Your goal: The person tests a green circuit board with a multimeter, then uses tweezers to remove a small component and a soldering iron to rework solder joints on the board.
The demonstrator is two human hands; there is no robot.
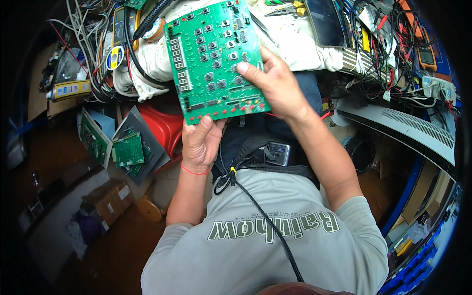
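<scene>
Left to right: near the left end of the cloth-covered desk (295, 55), yellow-cased multimeter (119, 25) among tangled cables. Before the desk's near edge, left hand (200, 142), fingers clasping the lower edge of a green rectangular circuit board (219, 51) with square push-buttons and white digit displays; board aloft across that near edge, component face visible. Right hand (278, 88), fingers gripping the board's right edge, thumb on its face. Beyond, yellow-handled metal pliers (286, 12); dark flat rectangular glass-fronted device (324, 22). Toward the right end, orange-cased multimeter (427, 57).
</scene>
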